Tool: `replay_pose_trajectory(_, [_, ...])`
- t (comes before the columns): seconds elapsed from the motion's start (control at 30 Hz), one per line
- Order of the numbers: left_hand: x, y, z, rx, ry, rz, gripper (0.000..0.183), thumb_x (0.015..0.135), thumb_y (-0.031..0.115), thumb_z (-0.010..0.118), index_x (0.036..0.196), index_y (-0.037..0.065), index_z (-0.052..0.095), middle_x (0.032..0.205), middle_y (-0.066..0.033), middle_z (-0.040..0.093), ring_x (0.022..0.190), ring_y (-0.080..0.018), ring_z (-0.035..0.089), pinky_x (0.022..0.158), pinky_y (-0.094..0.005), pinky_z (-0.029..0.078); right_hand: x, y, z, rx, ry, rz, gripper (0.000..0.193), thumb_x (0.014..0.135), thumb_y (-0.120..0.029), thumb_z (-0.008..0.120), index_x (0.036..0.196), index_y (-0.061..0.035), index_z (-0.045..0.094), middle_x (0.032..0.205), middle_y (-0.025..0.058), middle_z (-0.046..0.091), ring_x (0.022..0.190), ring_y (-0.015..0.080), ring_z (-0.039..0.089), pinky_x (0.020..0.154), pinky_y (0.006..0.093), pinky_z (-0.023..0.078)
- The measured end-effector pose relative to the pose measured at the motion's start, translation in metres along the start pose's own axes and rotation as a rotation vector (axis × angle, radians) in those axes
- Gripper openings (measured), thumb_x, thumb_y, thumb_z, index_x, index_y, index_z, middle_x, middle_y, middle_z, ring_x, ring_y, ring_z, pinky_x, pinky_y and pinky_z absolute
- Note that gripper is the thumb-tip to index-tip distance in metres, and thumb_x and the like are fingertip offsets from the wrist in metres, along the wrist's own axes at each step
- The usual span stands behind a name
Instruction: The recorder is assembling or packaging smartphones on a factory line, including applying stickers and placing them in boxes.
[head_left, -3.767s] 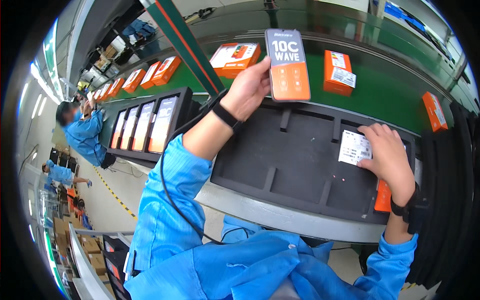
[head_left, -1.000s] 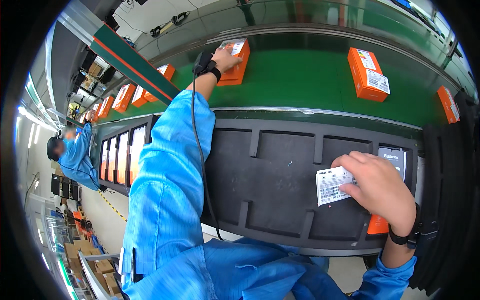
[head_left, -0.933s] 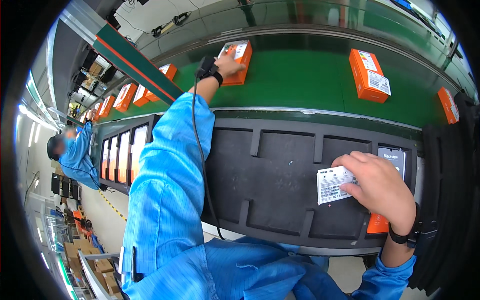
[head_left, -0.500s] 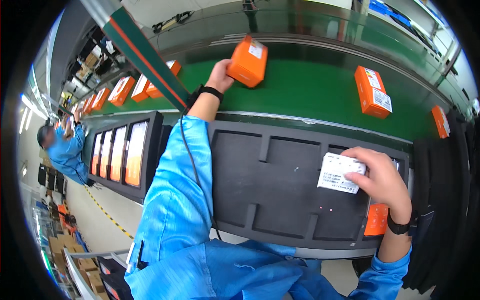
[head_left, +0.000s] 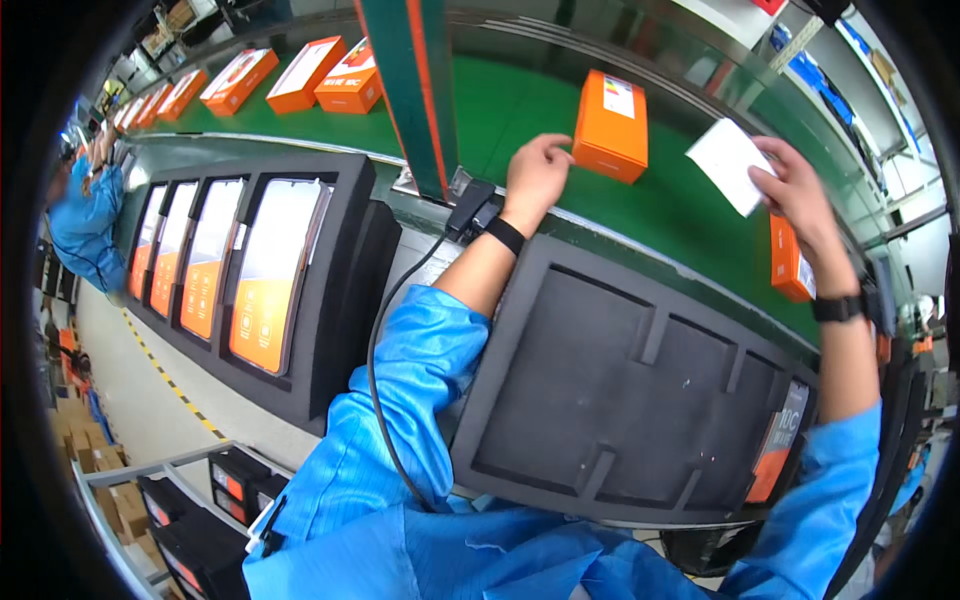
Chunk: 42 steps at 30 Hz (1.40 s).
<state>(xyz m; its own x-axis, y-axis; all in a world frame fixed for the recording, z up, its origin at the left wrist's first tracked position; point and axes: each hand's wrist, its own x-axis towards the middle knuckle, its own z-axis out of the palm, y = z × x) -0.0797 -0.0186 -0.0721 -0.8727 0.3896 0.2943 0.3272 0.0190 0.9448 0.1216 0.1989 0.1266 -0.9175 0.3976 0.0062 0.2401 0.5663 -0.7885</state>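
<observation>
Busy factory line here, green belt [head_left: 500, 110] across the top, black foam tray [head_left: 560, 370] at 4 o'clock. Left hand [head_left: 538, 175] looks empty, fingers loosely curled, with an orange box [head_left: 610, 140] just beside them at 2 o'clock. Right hand [head_left: 795, 195] pinches a white card [head_left: 725, 165] by one edge, up at 2 o'clock overall. My worry: a slack pinch could drop the card, or that low wrist could knock the second box [head_left: 788, 262] at its 6 o'clock.

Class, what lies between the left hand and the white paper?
The head view shows an orange box on the green belt, between left hand and white paper.
</observation>
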Motion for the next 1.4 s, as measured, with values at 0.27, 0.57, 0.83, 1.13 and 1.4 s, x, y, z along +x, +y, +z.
replay_pose_trajectory(0.27, [-0.006, 0.002, 0.009, 0.099, 0.023, -0.022, 0.028, 0.081, 0.011, 0.053, 0.104, 0.002, 0.066, 0.083, -0.0116, 0.070, 0.078, -0.0243, 0.067, 0.074, -0.0331, 0.052, 0.108, 0.053, 0.073, 0.056, -0.109, 0.086, 0.053, 0.087, -0.023, 0.066, 0.134, -0.0068, 0.046, 0.093, 0.0007, 0.062, 0.071, 0.0062, 0.050, 0.057, 0.0201, 0.036])
replay_pose_trajectory(0.57, [0.003, 0.003, 0.019, -0.101, -0.205, -0.122, 0.025, 0.079, 0.013, 0.057, 0.099, 0.003, 0.069, 0.087, -0.0137, 0.070, 0.079, -0.0239, 0.067, 0.071, -0.0344, 0.052, -0.028, 0.010, 0.000, -0.107, 0.182, 0.134, 0.052, 0.093, -0.034, 0.056, 0.137, -0.0082, 0.044, 0.138, 0.0097, 0.046, 0.101, 0.0168, 0.057, 0.081, 0.0288, 0.045])
replay_pose_trajectory(0.83, [-0.022, 0.181, -0.065, -0.938, -0.630, -0.037, 0.049, 0.098, 0.018, 0.040, 0.138, -0.008, 0.034, 0.136, -0.0193, 0.046, 0.126, -0.0288, 0.045, 0.111, -0.0385, 0.033, -0.309, 0.060, -0.090, -0.125, 0.444, 0.125, 0.039, 0.096, -0.022, 0.052, 0.131, -0.0043, 0.047, 0.122, 0.0064, 0.057, 0.096, 0.0111, 0.055, 0.083, 0.0257, 0.045])
replay_pose_trajectory(1.13, [-0.196, 0.322, -0.007, -0.661, -1.358, -0.189, 0.059, 0.095, 0.026, 0.048, 0.139, -0.009, 0.032, 0.127, -0.0231, 0.054, 0.109, -0.0282, 0.058, 0.097, -0.0350, 0.045, -0.420, 0.114, -0.059, 0.125, 0.652, 0.135, 0.035, 0.096, -0.021, 0.052, 0.126, -0.0030, 0.052, 0.120, 0.0072, 0.057, 0.105, 0.0129, 0.054, 0.091, 0.0275, 0.043])
replay_pose_trajectory(1.4, [-0.264, 0.278, 0.121, -0.374, -1.247, -0.711, 0.046, 0.098, 0.020, 0.048, 0.133, -0.009, 0.042, 0.126, -0.0191, 0.054, 0.110, -0.0207, 0.057, 0.097, -0.0304, 0.045, -0.372, 0.092, -0.071, -0.114, 0.599, -0.059, 0.016, 0.089, -0.007, 0.054, 0.099, -0.0010, 0.066, 0.096, 0.0047, 0.065, 0.085, 0.0106, 0.057, 0.073, 0.0236, 0.043])
